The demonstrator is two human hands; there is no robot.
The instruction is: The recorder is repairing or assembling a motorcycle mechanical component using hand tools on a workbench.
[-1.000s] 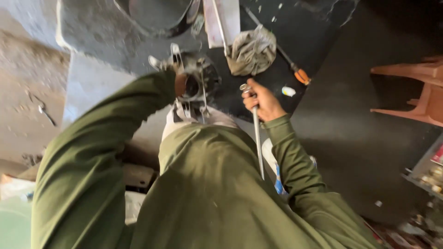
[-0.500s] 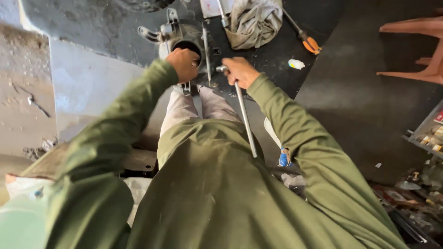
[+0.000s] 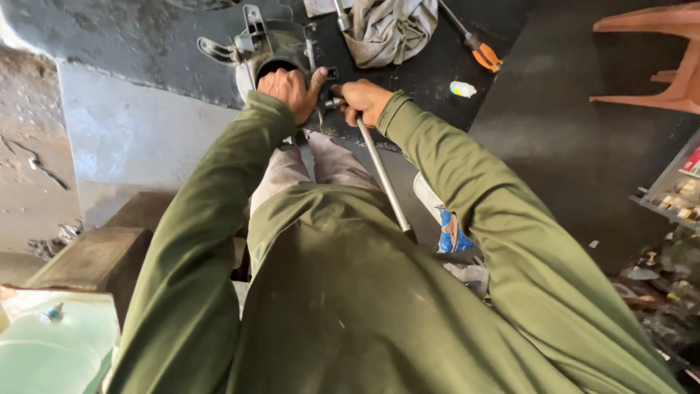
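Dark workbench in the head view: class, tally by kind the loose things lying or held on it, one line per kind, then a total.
Grey metal engine casing, under the left hand: 1
Long silver metal wrench bar, gripped by the right hand: 1
Orange-handled screwdriver: 1
Crumpled grey cloth rag: 1
Small white and yellow plastic piece: 1
Total: 5

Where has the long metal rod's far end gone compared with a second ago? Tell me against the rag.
Yes. The rod, gripped by the right hand, has swung: its top now lies nearer the grey rag and against the metal housing.
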